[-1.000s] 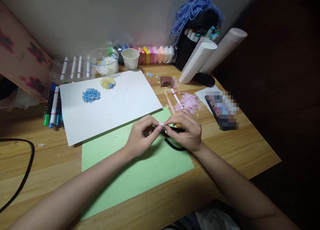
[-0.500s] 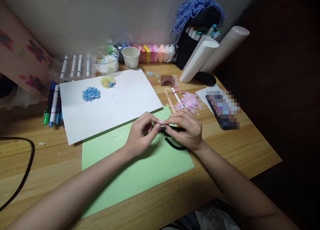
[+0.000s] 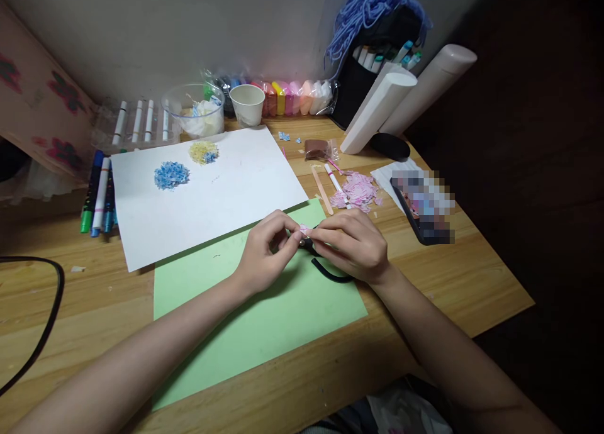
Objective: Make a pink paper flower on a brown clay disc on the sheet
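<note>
A small scrap of pink and white paper (image 3: 304,229) is pinched between the fingertips of my left hand (image 3: 268,253) and my right hand (image 3: 355,244), which meet above the green sheet (image 3: 236,333). Both hands are closed, thumb against fingers. Beneath my right hand lie black-handled scissors (image 3: 328,274), partly covered by it. Just beyond, a heap of pink paper shreds (image 3: 361,190) rests on the wooden table beside a white marker (image 3: 333,177) and a flat wooden stick (image 3: 321,190).
A white sheet (image 3: 236,201) bears a blue clump (image 3: 172,175) and a yellow-and-blue clump (image 3: 204,152). Behind it stand a clear bowl (image 3: 193,122) and a paper cup (image 3: 247,105). Rightward are a brown packet (image 3: 318,149), white tubes (image 3: 380,114) and a phone (image 3: 418,211). Markers (image 3: 100,195) lie left.
My right hand has turned slightly, its fingers shifting around the paper scrap, and more of the stick and marker shows. My left hand is nearly still. The view has moved a little.
</note>
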The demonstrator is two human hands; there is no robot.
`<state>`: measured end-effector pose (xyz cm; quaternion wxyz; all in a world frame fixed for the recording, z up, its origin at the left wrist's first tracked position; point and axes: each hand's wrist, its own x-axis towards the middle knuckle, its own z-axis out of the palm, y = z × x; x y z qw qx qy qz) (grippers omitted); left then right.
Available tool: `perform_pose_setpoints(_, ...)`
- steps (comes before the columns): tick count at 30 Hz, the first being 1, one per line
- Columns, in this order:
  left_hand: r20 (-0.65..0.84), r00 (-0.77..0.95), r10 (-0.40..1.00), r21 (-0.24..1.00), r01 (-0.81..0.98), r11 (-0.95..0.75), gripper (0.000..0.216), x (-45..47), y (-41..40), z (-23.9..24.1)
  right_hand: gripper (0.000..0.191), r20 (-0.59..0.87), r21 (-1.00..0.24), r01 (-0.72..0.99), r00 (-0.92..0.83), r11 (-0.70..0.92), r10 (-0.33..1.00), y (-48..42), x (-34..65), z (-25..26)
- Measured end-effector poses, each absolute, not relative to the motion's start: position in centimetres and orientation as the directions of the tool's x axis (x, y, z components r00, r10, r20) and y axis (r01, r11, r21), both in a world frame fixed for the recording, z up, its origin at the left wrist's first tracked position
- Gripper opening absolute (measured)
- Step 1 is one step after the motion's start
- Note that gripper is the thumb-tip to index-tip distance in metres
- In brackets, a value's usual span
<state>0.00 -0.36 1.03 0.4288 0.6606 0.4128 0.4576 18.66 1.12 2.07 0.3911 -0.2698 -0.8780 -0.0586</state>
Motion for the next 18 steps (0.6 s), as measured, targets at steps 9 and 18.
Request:
perform_pose_setpoints(9, 0.246, 0.236, 0.94, 0.943, 0.167, -0.289, 0.015, 0.01, -0.49, 1.14, 0.021, 0.712, -0.075, 0.523, -0.568, 0.849, 0.413, 1.04, 18.62, 2.21)
perform_pose_setpoints(18, 0.241, 0.228, 0.943, 0.942, 0.179, -0.284, 0.016, 0.01, -0.34, 1.02, 0.021, 0.706, -0.103, 0.505, -0.57, 0.857, 0.42, 1.12, 18.55, 2.16)
